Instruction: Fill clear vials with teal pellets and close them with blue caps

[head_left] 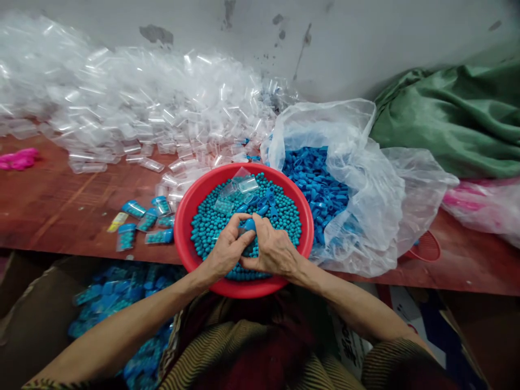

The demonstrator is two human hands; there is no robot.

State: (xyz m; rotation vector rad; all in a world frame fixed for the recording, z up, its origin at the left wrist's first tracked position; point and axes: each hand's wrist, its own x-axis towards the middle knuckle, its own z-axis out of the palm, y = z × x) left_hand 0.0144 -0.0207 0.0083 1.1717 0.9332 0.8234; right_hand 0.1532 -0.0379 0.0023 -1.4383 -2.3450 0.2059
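Over a red basin [183, 227] of small teal balls [207, 216], my left hand [229, 244] and my right hand [273, 245] meet, fingers closed around one small container with a blue cap [249, 224]. Its body is mostly hidden by my fingers. On the balls, beyond my hands, lie clear empty tubes [247, 184] and several blue plastic pieces [268, 201]. To the left of the basin, several filled containers with blue caps [126, 236] rest on the red table.
A large heap of clear tubes [134, 103] covers the back left. Right of the basin, a plastic bag [365, 189] holds blue pieces [314, 181]. Green cloth [450, 119] lies at the back right. Below the table edge stands a cardboard box [36, 309] with filled containers [117, 290].
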